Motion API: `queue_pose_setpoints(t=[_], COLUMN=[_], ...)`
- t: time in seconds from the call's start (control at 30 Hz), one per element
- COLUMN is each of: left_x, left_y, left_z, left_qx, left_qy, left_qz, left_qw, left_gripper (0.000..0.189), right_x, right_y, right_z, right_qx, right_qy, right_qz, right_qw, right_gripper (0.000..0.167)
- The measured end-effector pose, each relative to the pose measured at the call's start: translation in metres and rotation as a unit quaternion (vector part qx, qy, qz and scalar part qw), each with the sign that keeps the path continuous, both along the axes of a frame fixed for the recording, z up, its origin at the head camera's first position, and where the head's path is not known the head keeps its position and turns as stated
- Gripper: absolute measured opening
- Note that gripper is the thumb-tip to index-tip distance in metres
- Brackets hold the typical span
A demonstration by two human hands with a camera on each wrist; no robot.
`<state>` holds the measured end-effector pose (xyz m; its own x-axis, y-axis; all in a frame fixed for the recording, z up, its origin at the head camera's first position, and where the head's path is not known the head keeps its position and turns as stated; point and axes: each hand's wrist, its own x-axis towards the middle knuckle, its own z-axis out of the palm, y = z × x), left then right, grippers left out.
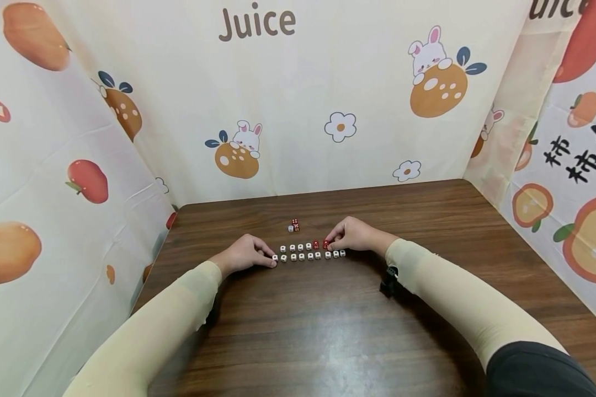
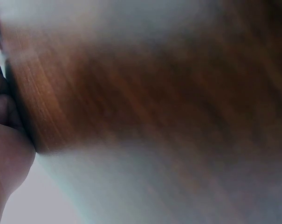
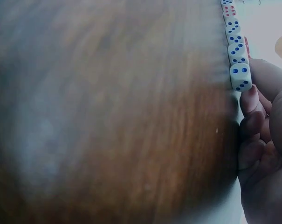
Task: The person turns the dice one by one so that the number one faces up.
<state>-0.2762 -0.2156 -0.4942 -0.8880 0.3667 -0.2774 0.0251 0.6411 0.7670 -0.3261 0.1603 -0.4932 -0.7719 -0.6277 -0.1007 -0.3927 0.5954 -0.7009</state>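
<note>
Two rows of small dice lie across the middle of the table in the head view. My left hand (image 1: 245,253) pinches the white die (image 1: 275,258) at the left end of the front row between thumb and index finger. At the right end of the back row, my right hand (image 1: 351,234) holds a red die (image 1: 326,243) by its fingertips. Left of that stands another red die (image 1: 316,244), beside several white dice (image 1: 292,248). In the right wrist view, front-row white dice (image 3: 240,77) with blue pips run past the right fingers.
Behind the rows, red dice (image 1: 295,224) and a whitish die (image 1: 290,228) sit close together on the brown wooden table (image 1: 298,325). Printed cloth walls (image 1: 303,82) enclose the table at the back and both sides. A black device (image 1: 389,282) is on the right wrist.
</note>
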Motion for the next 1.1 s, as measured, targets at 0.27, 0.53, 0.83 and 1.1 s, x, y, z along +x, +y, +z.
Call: queue_pose_setpoints(t=[0.27,0.53,0.83,1.1], left_x=[-0.003,-0.003,-0.003,-0.002], left_y=[0.0,0.0,-0.001,0.0], left_z=[-0.003,-0.003,-0.002,-0.002], left_qx=[-0.002,0.003,0.0,0.0], left_qy=[0.002,0.006,0.003,0.005], left_qz=[0.0,-0.015,-0.007,-0.007], left_qw=[1.0,0.9999,1.0,1.0], left_gripper=[0.019,0.021,0.02,0.02], right_x=[-0.002,-0.011,-0.019,-0.017], right_y=[0.002,0.007,-0.017,-0.054], right_z=[0.0,0.007,0.014,0.009], right_qx=[-0.005,0.006,-0.007,0.003], right_qy=[-0.013,-0.027,-0.028,-0.024], right_qz=[0.001,0.004,-0.069,-0.12], right_qw=[0.9999,0.9996,0.9972,0.9925], right_gripper=[0.02,0.024,0.023,0.032])
